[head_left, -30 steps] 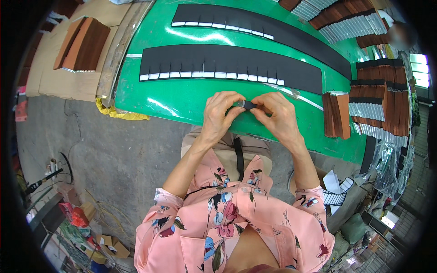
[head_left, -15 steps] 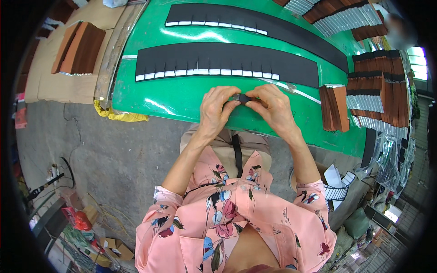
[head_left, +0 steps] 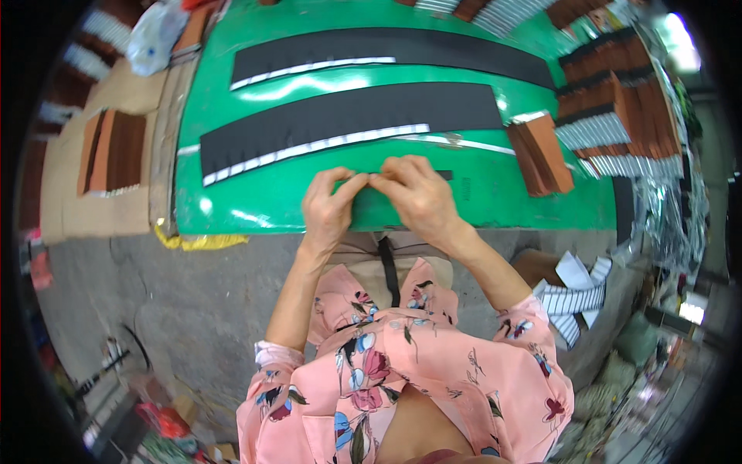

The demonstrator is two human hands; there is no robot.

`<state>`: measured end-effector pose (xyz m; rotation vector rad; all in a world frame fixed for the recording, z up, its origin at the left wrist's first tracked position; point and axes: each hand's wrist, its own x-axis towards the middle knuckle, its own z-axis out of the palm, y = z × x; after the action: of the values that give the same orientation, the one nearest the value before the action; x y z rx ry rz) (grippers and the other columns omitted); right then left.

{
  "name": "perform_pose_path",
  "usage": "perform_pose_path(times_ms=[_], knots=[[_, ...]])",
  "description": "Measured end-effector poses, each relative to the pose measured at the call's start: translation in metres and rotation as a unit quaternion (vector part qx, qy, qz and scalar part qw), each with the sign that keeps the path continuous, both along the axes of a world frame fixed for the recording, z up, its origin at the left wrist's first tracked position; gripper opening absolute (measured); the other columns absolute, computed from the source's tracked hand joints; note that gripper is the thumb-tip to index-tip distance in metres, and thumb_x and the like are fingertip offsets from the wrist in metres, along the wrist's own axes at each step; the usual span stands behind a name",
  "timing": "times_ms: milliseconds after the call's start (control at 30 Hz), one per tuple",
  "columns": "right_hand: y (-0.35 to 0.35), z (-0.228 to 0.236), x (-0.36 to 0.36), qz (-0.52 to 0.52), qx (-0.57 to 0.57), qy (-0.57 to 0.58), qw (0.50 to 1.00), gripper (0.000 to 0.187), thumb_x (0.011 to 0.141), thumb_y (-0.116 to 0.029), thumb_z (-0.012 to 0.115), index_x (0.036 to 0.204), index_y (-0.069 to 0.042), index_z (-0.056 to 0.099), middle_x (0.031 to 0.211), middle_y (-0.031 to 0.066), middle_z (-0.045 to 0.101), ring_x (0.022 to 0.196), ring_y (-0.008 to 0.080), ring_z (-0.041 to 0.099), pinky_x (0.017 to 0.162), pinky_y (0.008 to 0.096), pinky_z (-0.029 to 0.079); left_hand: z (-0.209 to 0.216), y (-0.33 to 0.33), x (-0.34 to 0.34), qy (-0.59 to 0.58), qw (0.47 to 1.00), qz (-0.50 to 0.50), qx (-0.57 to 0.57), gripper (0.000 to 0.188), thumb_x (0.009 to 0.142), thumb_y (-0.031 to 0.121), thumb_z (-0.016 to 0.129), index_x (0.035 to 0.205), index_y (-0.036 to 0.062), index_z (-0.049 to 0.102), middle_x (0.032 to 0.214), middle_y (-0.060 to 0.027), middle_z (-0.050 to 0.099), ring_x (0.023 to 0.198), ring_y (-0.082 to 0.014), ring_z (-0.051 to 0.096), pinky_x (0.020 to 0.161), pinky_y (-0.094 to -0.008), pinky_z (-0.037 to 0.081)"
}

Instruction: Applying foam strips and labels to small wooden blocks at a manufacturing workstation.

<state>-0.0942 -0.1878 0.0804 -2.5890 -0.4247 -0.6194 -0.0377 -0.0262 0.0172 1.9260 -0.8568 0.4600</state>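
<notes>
At mid-frame, whether anything is pinched by the left hand (head_left: 328,210) or right hand (head_left: 420,198) cannot be told. A small dark piece (head_left: 444,175) is partly covered by the right hand. At upper right, brown stacks (head_left: 568,12) are cut off.

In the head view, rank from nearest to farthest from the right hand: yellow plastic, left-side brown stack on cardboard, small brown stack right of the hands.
From the right hand:
1. Small brown stack: right, on the green table.
2. Yellow plastic: left, under the table's near corner.
3. Left-side brown stack: farther left, on cardboard.
</notes>
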Motion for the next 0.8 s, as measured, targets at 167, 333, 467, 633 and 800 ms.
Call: perform_pose_path(times_ms=[167, 333, 467, 633, 800], knots=[[-0.013, -0.002, -0.004, -0.001, 0.039, 0.000, 0.999, 0.031, 0.069, 0.001, 0.065, 0.099, -0.007, 0.065, 0.099, 0.0068, 0.058, 0.091, 0.0268, 0.056, 0.069, 0.0337, 0.051, -0.003, 0.003, -0.002, -0.039, 0.999, 0.016, 0.016, 0.035, 0.067, -0.005, 0.064, 0.097, 0.0132, 0.064, 0.087, -0.0077, 0.059, 0.074, -0.0249, 0.059, 0.058, -0.0339, 0.048], [-0.052, -0.004, -0.035, -0.162, 0.116, 0.026, 0.980, 0.032, 0.074, -0.005, 0.067, 0.105, -0.006, 0.061, 0.109, 0.0090, 0.057, 0.101, 0.0297, 0.054, 0.080, 0.0363, 0.049, 0.001, 0.003, -0.004, -0.047, 0.996, 0.022, 0.073, 0.039, 0.066, -0.005, 0.063, 0.099, 0.0150, 0.065, 0.087, -0.0086, 0.059, 0.072, -0.0241, 0.058, 0.057, -0.0330, 0.047], [-0.071, -0.027, -0.053, -0.092, 0.184, 0.118, 0.971, 0.031, 0.078, -0.006, 0.067, 0.107, -0.004, 0.060, 0.108, 0.0105, 0.058, 0.099, 0.0292, 0.056, 0.078, 0.0356, 0.049, 0.015, 0.003, -0.003, -0.100, 0.987, 0.006, 0.122, 0.043, 0.066, -0.007, 0.062, 0.101, 0.0166, 0.067, 0.087, -0.0090, 0.058, 0.071, -0.0237, 0.056, 0.056, -0.0327, 0.046], [-0.067, -0.045, -0.052, -0.106, 0.255, 0.076, 0.958, 0.025, 0.079, -0.004, 0.066, 0.103, -0.003, 0.060, 0.098, 0.0132, 0.061, 0.086, 0.0294, 0.061, 0.073, 0.0367, 0.050, 0.007, 0.001, -0.005, -0.038, 0.994, 0.027, 0.099, 0.043, 0.066, -0.010, 0.060, 0.100, 0.0150, 0.068, 0.088, -0.0099, 0.056, 0.073, -0.0231, 0.056, 0.057, -0.0320, 0.045], [-0.073, -0.053, -0.064, -0.114, 0.251, 0.060, 0.959, 0.020, 0.079, -0.004, 0.066, 0.098, -0.002, 0.062, 0.097, 0.0120, 0.061, 0.084, 0.0271, 0.062, 0.073, 0.0348, 0.050, 0.007, -0.006, -0.004, -0.002, 0.999, -0.028, 0.043, 0.039, 0.075, -0.011, 0.058, 0.107, 0.0104, 0.066, 0.090, -0.0108, 0.056, 0.079, -0.0223, 0.056, 0.065, -0.0300, 0.046]])
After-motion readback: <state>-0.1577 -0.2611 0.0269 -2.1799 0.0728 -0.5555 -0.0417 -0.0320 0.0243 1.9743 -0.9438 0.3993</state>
